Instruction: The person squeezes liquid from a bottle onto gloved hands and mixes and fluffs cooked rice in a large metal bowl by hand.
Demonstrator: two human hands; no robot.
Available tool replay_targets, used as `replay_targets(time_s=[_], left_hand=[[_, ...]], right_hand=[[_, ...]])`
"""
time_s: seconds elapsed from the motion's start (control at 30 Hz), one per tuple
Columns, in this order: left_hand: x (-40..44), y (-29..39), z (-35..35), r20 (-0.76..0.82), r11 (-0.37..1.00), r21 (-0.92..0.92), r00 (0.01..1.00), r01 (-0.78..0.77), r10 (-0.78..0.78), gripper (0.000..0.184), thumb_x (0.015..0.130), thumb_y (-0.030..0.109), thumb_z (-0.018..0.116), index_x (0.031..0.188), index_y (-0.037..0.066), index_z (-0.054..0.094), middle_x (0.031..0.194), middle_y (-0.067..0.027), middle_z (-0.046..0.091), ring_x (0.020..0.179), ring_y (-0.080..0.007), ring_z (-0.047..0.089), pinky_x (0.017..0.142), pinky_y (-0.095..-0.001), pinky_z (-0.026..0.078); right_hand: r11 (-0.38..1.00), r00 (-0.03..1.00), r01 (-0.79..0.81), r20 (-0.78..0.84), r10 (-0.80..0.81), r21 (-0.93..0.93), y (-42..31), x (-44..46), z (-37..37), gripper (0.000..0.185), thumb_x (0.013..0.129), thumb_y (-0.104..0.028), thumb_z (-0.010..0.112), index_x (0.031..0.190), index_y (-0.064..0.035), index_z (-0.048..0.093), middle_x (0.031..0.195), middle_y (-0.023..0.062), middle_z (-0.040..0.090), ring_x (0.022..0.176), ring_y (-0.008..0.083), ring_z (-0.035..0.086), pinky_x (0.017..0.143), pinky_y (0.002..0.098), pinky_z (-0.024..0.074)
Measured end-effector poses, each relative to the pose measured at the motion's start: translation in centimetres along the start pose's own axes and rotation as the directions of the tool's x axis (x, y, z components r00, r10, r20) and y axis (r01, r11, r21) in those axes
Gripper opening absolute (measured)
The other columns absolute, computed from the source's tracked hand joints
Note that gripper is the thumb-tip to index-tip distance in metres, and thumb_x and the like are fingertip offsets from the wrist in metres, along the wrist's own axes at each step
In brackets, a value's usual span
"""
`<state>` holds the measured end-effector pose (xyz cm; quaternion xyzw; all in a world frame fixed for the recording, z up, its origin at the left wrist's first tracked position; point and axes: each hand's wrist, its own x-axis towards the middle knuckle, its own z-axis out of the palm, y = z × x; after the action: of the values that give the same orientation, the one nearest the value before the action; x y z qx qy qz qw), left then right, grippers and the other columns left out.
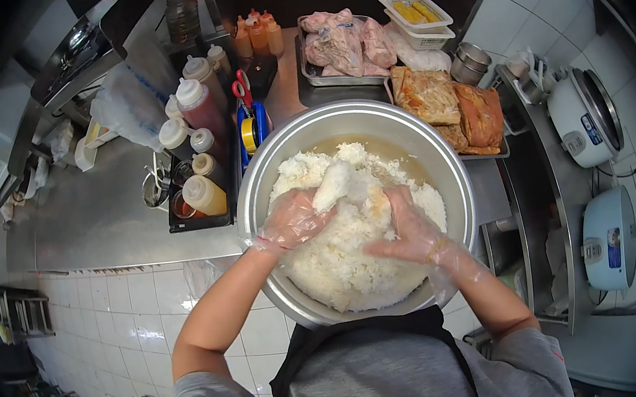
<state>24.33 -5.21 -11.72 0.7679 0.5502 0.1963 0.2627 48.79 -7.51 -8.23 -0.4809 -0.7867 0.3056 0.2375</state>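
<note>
A large round metal pot [454, 178] holds a heap of white rice [339, 261], with cloudy liquid [394, 149] at its far side. Both hands wear clear plastic gloves and are in the rice. My left hand [301, 217] curls around a clump at the left of the heap, its fingertips partly hidden. At the right, my right hand [409, 228] lies against the rice with its fingers stretched forward and its thumb apart. Between them, some rice stands up in a raised lump.
Several sauce bottles [198, 107] stand in a black caddy left of the pot, beside red-handled scissors [242, 91] and yellow tape [249, 136]. Behind are a tray of raw meat [342, 47] and browned slabs [427, 96]. Rice cookers [609, 239] stand on the right.
</note>
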Motion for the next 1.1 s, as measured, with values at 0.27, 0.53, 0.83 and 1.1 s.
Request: replay_targets(time_s=[0.27,0.53,0.83,1.1], left_hand=[[-4.1,-1.8,-0.3,0.184,0.961,0.274,0.980,0.027,-0.080,0.083,0.081,0.023,0.064,0.144,-0.003,0.016,0.128,-0.0332,0.043,0.101,-0.0440,0.059,0.090,-0.0448,0.048],[-3.5,0.6,-2.3,0.242,0.963,-0.106,0.933,-0.249,0.267,0.096,0.075,0.010,0.071,0.151,0.024,0.016,0.146,-0.0335,0.012,0.135,-0.0536,0.021,0.110,-0.0493,0.031],[-0.7,0.0,-2.0,-0.006,0.844,-0.310,0.888,-0.438,0.459,0.073,0.082,-0.002,0.056,0.146,0.016,0.027,0.122,-0.0281,0.047,0.112,-0.0442,0.051,0.097,-0.0457,0.042],[0.8,-2.0,-1.3,-0.027,0.917,-0.183,0.934,-0.355,0.356,0.036,0.085,0.010,0.056,0.121,0.009,0.055,0.089,-0.0231,0.064,0.086,-0.0408,0.061,0.078,-0.0478,0.048]], right_hand=[[0.873,0.993,-0.001,0.103,0.058,-0.487,-4.6,-1.0,4.8,0.108,0.053,-0.017,0.087,0.145,-0.0294,0.032,0.149,0.0237,0.017,0.123,0.0444,0.044,0.097,0.0462,0.0482],[0.920,0.953,-0.269,-0.060,0.297,0.284,-0.4,0.9,6.1,0.085,0.060,-0.008,0.078,0.137,-0.0141,0.043,0.124,0.0134,0.058,0.114,0.0326,0.056,0.101,0.0411,0.0446],[0.902,0.947,-0.304,-0.204,0.250,-0.307,1.5,-1.6,8.7,0.040,0.082,-0.013,0.065,0.119,-0.0043,0.053,0.107,0.0069,0.065,0.099,0.0184,0.062,0.086,0.0350,0.0475],[0.523,0.982,-0.182,-0.178,0.057,-0.833,4.2,-2.6,7.6,0.039,0.081,-0.021,0.065,0.115,-0.0053,0.055,0.091,0.0074,0.068,0.097,0.0257,0.064,0.090,0.0437,0.0446]])
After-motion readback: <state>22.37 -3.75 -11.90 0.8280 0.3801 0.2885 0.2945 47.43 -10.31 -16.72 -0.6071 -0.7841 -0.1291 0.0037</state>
